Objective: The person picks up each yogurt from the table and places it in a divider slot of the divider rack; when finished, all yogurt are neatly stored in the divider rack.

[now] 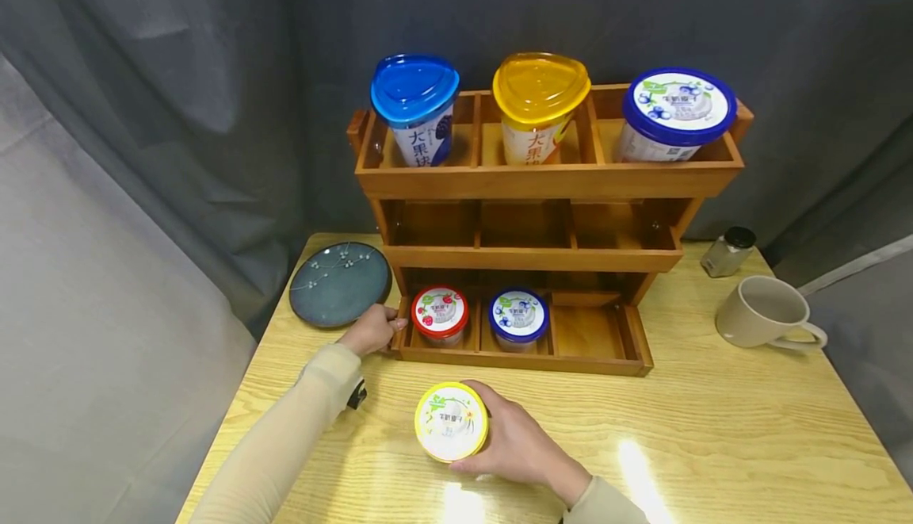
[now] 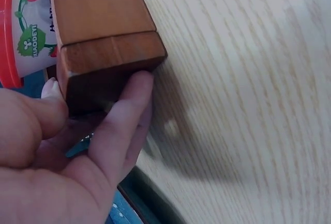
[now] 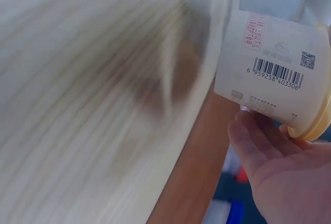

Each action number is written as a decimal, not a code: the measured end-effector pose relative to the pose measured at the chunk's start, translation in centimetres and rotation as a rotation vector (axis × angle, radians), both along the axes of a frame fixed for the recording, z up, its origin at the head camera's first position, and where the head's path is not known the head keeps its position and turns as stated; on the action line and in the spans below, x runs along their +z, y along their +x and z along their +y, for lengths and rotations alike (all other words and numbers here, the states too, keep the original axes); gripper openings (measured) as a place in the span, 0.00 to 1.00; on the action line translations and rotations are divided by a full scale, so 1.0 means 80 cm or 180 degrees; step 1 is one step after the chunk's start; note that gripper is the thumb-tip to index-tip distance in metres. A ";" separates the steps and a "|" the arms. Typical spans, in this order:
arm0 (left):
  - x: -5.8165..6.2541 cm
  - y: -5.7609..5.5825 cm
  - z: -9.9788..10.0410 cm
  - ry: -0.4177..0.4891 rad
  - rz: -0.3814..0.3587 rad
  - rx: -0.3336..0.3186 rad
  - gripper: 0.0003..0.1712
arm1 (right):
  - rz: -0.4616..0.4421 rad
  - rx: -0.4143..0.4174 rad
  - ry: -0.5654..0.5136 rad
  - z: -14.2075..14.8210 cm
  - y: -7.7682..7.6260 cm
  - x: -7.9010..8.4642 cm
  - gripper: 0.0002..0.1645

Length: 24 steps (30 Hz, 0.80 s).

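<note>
My right hand [image 1: 515, 438] holds a white tub with a yellow lid [image 1: 452, 422] above the table, in front of the rack. The tub's barcode side [image 3: 276, 71] faces the right wrist camera, with the right fingers around it. At the bottom tier's left end, my left hand [image 1: 371, 329] grips the wooden rack [image 1: 521, 359], thumb on one side and fingers on the other. Inside that tier sit a red-lidded tub [image 1: 440, 311] and a blue-lidded tub [image 1: 518, 315]; the right compartment holds nothing.
On the top tier stand a cup with a blue lid [image 1: 415, 88], one with an orange-yellow lid [image 1: 540, 88] and a larger blue-lidded tub [image 1: 680, 105]. A dark plate [image 1: 341, 286] lies left of the rack. A beige mug [image 1: 763, 314] and small jar [image 1: 727, 253] stand right.
</note>
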<state>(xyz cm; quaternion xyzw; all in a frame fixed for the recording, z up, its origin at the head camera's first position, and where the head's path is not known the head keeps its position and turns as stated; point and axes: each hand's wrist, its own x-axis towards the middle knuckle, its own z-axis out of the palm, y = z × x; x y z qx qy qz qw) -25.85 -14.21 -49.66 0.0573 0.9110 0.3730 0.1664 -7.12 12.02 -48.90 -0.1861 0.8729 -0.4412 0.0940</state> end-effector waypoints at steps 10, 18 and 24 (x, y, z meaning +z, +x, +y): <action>-0.002 0.002 0.000 0.0064 -0.0045 -0.0008 0.12 | 0.0100 -0.0475 -0.0031 0.056 0.036 0.006 0.68; 0.001 0.001 0.000 0.0088 0.0010 -0.0040 0.12 | 0.0113 -0.1045 0.0102 0.105 0.058 0.011 0.66; -0.002 -0.001 0.000 0.0055 0.0008 -0.0037 0.12 | 0.0136 -0.1214 0.0096 0.131 0.063 0.019 0.66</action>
